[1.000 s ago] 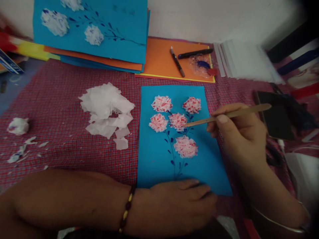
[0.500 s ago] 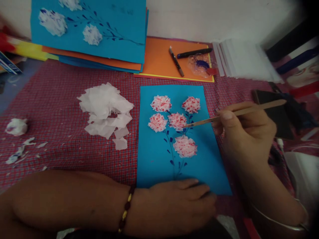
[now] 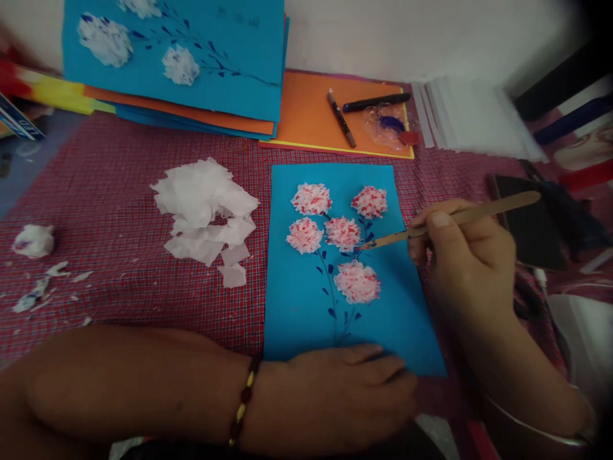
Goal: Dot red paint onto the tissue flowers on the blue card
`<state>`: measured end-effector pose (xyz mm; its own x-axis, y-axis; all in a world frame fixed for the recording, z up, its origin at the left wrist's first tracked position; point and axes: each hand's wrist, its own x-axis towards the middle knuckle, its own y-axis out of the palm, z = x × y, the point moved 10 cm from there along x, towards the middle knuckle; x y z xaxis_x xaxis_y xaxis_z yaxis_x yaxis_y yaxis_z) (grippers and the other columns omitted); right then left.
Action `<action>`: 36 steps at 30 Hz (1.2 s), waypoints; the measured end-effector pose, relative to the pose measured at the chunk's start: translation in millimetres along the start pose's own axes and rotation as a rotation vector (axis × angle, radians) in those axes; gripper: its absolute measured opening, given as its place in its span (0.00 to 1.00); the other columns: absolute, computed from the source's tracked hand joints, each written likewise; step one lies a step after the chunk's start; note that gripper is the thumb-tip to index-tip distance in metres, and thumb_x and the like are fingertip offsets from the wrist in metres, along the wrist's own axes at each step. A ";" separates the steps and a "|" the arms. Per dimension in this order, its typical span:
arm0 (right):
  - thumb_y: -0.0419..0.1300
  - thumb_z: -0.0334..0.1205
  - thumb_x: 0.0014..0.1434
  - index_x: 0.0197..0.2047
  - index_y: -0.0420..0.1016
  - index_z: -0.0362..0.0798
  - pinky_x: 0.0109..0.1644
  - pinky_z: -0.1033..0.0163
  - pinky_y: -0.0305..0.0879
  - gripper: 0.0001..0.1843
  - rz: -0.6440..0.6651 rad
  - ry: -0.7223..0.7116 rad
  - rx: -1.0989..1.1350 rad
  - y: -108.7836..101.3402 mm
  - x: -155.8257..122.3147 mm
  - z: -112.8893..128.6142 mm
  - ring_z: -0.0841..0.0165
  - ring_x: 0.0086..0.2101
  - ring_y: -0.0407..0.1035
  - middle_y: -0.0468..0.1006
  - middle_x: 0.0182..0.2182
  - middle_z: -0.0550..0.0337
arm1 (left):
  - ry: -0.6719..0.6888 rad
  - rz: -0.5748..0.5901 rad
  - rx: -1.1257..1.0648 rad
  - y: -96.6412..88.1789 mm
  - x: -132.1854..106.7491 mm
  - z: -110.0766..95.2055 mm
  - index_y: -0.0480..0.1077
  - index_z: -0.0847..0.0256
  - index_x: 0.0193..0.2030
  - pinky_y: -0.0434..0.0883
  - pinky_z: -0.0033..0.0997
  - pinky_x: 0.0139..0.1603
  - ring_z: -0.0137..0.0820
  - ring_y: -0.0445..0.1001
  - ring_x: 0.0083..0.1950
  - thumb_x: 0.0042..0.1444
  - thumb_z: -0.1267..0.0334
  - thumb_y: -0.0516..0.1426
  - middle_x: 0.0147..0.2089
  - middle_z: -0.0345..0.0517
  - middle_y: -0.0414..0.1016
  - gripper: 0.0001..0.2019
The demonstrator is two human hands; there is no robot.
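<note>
A blue sheet (image 3: 292, 306) lies in front of me with several pink-and-white crumpled paper flowers (image 3: 357, 281) on it. Thin dark stems and small dark blue leaves (image 3: 332, 313) run between the flowers. My right hand (image 3: 472, 262) pinches a thin wooden stick (image 3: 498, 206) over the sheet's right side. The stick's dark-stained tip is at the leaves just right of the middle flower; whether it touches the paper I cannot tell. My left hand (image 3: 335, 399) rests flat across the sheet's bottom edge, fingers stretched out and holding nothing.
White tissue pieces (image 3: 205, 198) are heaped left of the sheet. A crumpled tissue ball (image 3: 33, 241) and scraps lie further left. Behind stand a stack of blue sheets (image 3: 230, 38), an orange sheet (image 3: 306, 102) with a marker (image 3: 341, 118) and black pen (image 3: 378, 102), and white papers (image 3: 474, 118).
My right hand has shifted slightly left and the stick's tip a little down and right, from the middle flower's edge onto the leaves. My left hand stays in place.
</note>
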<state>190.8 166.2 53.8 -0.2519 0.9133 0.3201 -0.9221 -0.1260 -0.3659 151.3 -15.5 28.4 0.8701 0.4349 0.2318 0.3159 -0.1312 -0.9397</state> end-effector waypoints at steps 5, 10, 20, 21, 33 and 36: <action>0.54 0.41 0.64 0.33 0.70 0.49 0.23 0.66 0.60 0.10 0.029 0.034 0.006 4.8 -1.0 -5.4 0.75 0.20 0.64 0.69 0.18 0.68 | 0.000 0.001 0.009 -0.7 -0.1 0.0 0.69 0.64 0.54 0.63 0.31 0.60 0.33 0.65 0.60 0.65 0.65 0.47 0.59 0.50 0.67 0.16; 0.54 0.44 0.64 0.33 0.70 0.49 0.21 0.68 0.59 0.11 0.060 0.058 -0.025 9.2 -1.4 -9.4 0.76 0.19 0.64 0.71 0.19 0.68 | -0.007 -0.005 0.019 -0.8 -0.8 0.6 0.69 0.63 0.54 0.63 0.31 0.61 0.32 0.65 0.60 0.65 0.65 0.48 0.59 0.49 0.67 0.16; 0.56 0.46 0.62 0.35 0.71 0.48 0.21 0.66 0.63 0.10 0.067 0.086 0.000 12.4 -1.8 -14.0 0.74 0.19 0.68 0.76 0.22 0.65 | -0.006 -0.002 0.036 0.8 -0.8 -0.2 0.68 0.62 0.57 0.63 0.31 0.62 0.32 0.65 0.60 0.66 0.67 0.45 0.60 0.47 0.66 0.18; 0.56 0.45 0.62 0.35 0.71 0.48 0.21 0.66 0.64 0.10 0.048 0.077 0.002 9.6 -1.7 -11.7 0.74 0.19 0.68 0.76 0.22 0.66 | -0.008 -0.002 0.035 0.9 -0.8 0.0 0.68 0.62 0.57 0.62 0.31 0.62 0.32 0.65 0.60 0.66 0.67 0.45 0.60 0.47 0.67 0.18; 0.54 0.45 0.64 0.33 0.70 0.48 0.22 0.67 0.65 0.11 0.015 0.042 -0.011 4.3 -1.9 -5.7 0.74 0.20 0.68 0.73 0.19 0.67 | 0.002 0.013 0.020 1.7 -0.3 -0.3 0.67 0.64 0.58 0.62 0.33 0.62 0.34 0.64 0.61 0.66 0.68 0.43 0.60 0.46 0.66 0.19; 0.54 0.46 0.63 0.33 0.70 0.49 0.22 0.67 0.64 0.11 0.056 0.059 -0.025 9.6 -2.0 -10.2 0.74 0.19 0.68 0.74 0.20 0.67 | -0.004 0.011 0.017 1.2 -0.6 0.5 0.68 0.64 0.57 0.62 0.33 0.62 0.34 0.64 0.61 0.66 0.68 0.42 0.60 0.46 0.67 0.19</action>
<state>185.4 167.1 40.7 -0.2844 0.9264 0.2470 -0.8991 -0.1683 -0.4041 151.0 -15.4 27.1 0.8720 0.4369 0.2206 0.3000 -0.1209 -0.9462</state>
